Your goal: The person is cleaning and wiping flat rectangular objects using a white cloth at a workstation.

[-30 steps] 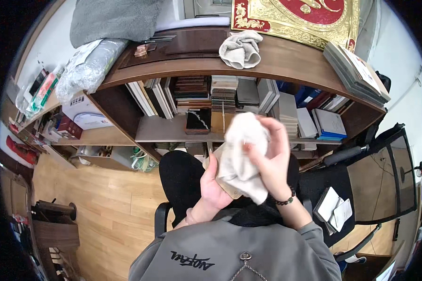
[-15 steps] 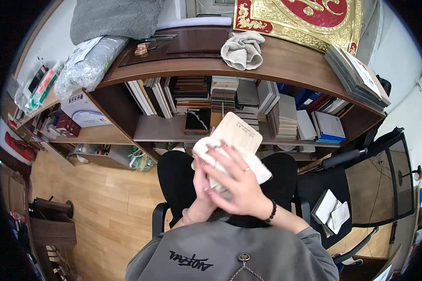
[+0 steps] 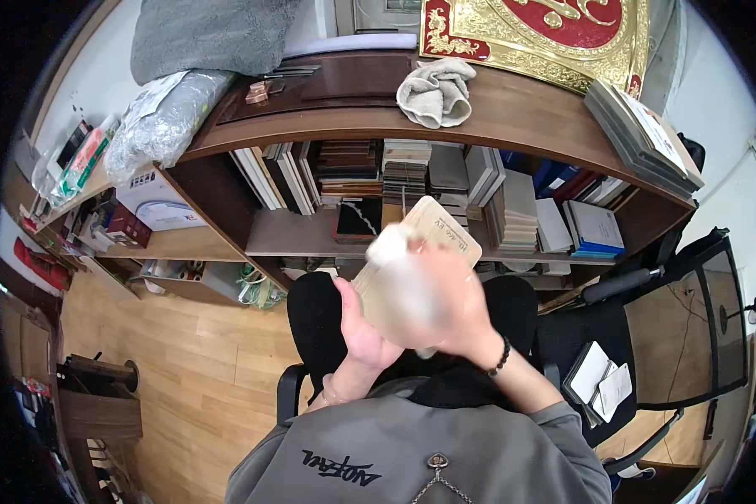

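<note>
A cream-coloured sample board (image 3: 445,231) with rounded corners and small dark print tilts above my lap. My left hand (image 3: 361,336) supports it along its left and lower edge, thumb standing up beside it and the other fingers out of sight underneath. Over the board's face lies my right hand (image 3: 455,298), smeared by motion, with a dark bead bracelet at the wrist. A white cloth (image 3: 388,245) is bunched beneath that hand against the board, and much of it is covered or blurred.
Ahead stands a brown shelf unit (image 3: 328,126) packed with sample boards. On its top lie a crumpled grey towel (image 3: 435,92), a gold-and-red panel (image 3: 554,42) and a plastic-wrapped bundle (image 3: 168,118). To the right, a black chair (image 3: 592,323) holds several small white-topped boards (image 3: 601,382).
My right hand has swept the cloth across the board, bunching it more. My left thumb and palm have come into plain sight, apart from the right hand.
</note>
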